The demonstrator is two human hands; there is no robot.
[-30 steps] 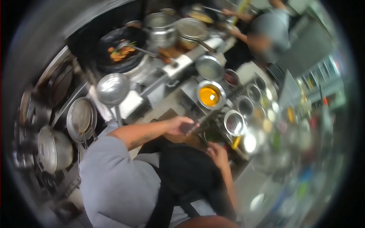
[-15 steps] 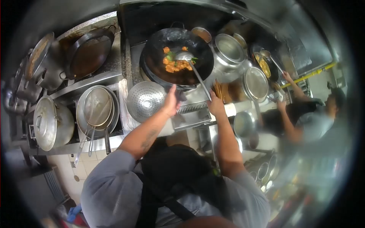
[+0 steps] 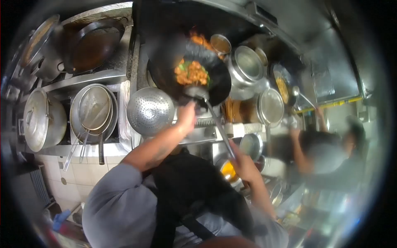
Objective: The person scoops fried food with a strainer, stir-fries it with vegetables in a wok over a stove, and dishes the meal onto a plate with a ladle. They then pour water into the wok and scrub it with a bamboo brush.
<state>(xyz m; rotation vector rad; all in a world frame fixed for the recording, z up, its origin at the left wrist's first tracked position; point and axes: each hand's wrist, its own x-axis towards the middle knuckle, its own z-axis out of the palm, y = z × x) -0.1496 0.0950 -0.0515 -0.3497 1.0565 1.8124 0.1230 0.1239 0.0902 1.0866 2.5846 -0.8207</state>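
Observation:
A black wok (image 3: 220,79) on the burner holds saucy orange-brown pieces (image 3: 191,73) with green leaves among them. At its near rim my left hand (image 3: 187,116) is closed on the wok edge with a dark cloth (image 3: 200,108); motion blurs the fingers. My right hand (image 3: 247,168) grips the long handle of a ladle (image 3: 218,123). The ladle's bowl sits inside the wok, just on my side of the food. Orange flame (image 3: 201,40) shows behind the food, near the far side of the wok.
Left of the wok sits a perforated strainer (image 3: 151,110), with stacked sieves (image 3: 95,108) and a lidded pot (image 3: 43,120) beyond. Metal pots (image 3: 249,64) stand at right. A bowl of yellow liquid (image 3: 228,171) is near my right hand. A co-worker (image 3: 314,144) cooks at another wok.
My right hand has pulled back toward me, drawing the ladle to the near side of the wok. The food is gathered closer together. Flame now shows behind it, and the view has shifted.

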